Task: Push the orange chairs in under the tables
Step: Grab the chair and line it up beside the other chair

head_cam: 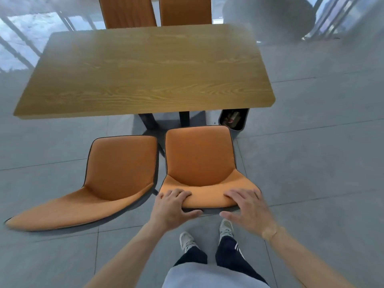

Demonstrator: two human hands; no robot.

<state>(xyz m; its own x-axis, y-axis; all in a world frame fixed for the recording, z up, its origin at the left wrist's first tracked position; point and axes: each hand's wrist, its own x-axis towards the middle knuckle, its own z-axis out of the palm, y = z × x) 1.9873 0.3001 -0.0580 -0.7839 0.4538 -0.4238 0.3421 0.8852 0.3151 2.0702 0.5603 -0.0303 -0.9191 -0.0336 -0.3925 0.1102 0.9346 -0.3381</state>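
now the wooden tabletop (143,69) spans the view, two orange chairs tucked at its far side. on the near side the left chair (116,169) and the right chair (199,161) stand pulled out on the grey tiled floor (311,163), seats just short of the tabletop edge. the right chair looks light with a padded, stiff back, likely to slide easily; its top rail is the place to hold. left hand (174,206) and right hand (247,208) curl over that rail, thumbs behind

We see both bare forearms reaching forward, left hand (173,206) and right hand (246,210) with fingers curled over, thumbs tucked beneath, feet planted below
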